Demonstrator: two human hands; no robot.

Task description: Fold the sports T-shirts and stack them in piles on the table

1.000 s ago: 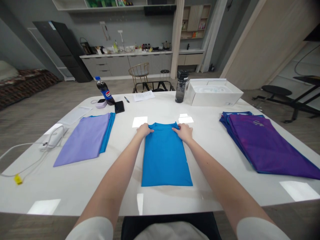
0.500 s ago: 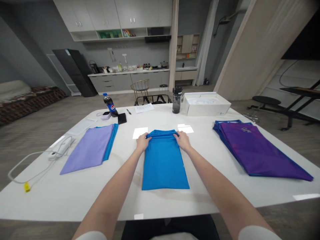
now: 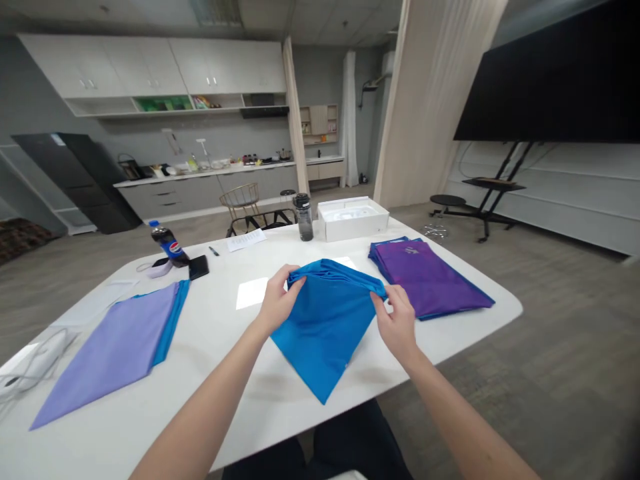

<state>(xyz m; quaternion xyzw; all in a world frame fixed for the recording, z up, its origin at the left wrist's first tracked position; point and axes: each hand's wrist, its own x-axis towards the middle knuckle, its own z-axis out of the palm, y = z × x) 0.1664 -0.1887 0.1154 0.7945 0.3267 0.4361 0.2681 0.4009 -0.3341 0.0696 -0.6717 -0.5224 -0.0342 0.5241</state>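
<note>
A folded blue T-shirt (image 3: 325, 327) hangs between my two hands, its top edge lifted and one lower corner pointing toward me. My left hand (image 3: 280, 297) pinches the left end of that edge, thumb in front. At the right end, my right hand (image 3: 397, 317) grips the cloth between thumb and fingers. To the right lies a stack topped by a purple garment (image 3: 430, 277), with dark blue cloth beneath. A lavender garment (image 3: 115, 347) rests on the left over another blue piece (image 3: 173, 327).
On the white table (image 3: 240, 393) stand a cola bottle (image 3: 169, 245), a dark tumbler (image 3: 303, 219) and an open white box (image 3: 353, 222). A phone (image 3: 199, 267), a pen (image 3: 214, 251) and a paper sheet (image 3: 247, 240) lie nearby. A white cabled device (image 3: 37, 360) sits at far left.
Both hands have raised the blue T-shirt's top edge off the table and turned it toward the right. The camera view has swung right, showing more of the large black screen.
</note>
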